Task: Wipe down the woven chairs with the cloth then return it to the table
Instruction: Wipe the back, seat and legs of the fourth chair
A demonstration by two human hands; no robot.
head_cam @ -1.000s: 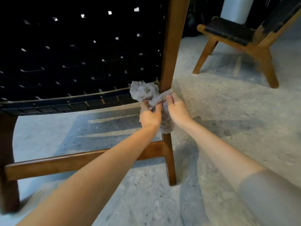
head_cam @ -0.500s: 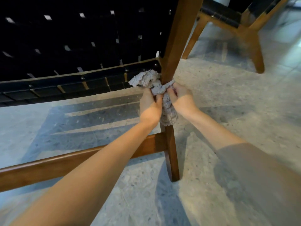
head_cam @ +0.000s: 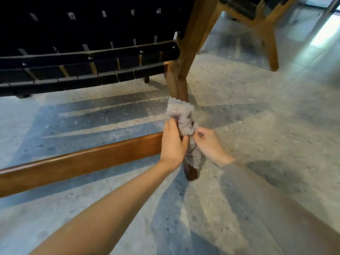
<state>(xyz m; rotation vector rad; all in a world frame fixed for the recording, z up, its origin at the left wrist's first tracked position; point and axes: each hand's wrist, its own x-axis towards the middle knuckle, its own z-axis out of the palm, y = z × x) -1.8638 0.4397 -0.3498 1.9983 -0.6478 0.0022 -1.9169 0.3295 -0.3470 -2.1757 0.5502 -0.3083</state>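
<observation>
Cloth (head_cam: 184,122) now lower on chair leg (head_cam: 182,87) than half second ago: slid from seat-rail height down to crossbar (head_cam: 82,162) joint. Wrapped round leg, hiding that stretch; foot shows below. Grey, fluffy, bunched. Left hand (head_cam: 173,144) grips left side; right hand (head_cam: 209,146) pinches right edge, fingers curled. Second chair (head_cam: 266,30) cut off, top right.

The pale grey speckled stone floor (head_cam: 257,116) carries two chairs. The black woven-strap chair with a brown wooden frame (head_cam: 88,67) stands on it at left and centre, and the dark rounded foot (head_cam: 191,173) of one of its legs meets the floor near the middle. The second brown wooden chair with dark woven straps (head_cam: 265,28) stands behind it at upper right, its splayed leg (head_cam: 273,56) planted on the stone. Striped shadows (head_cam: 103,115) lie on the floor under the near chair. A bright band of light (head_cam: 323,28) crosses the far right corner.
</observation>
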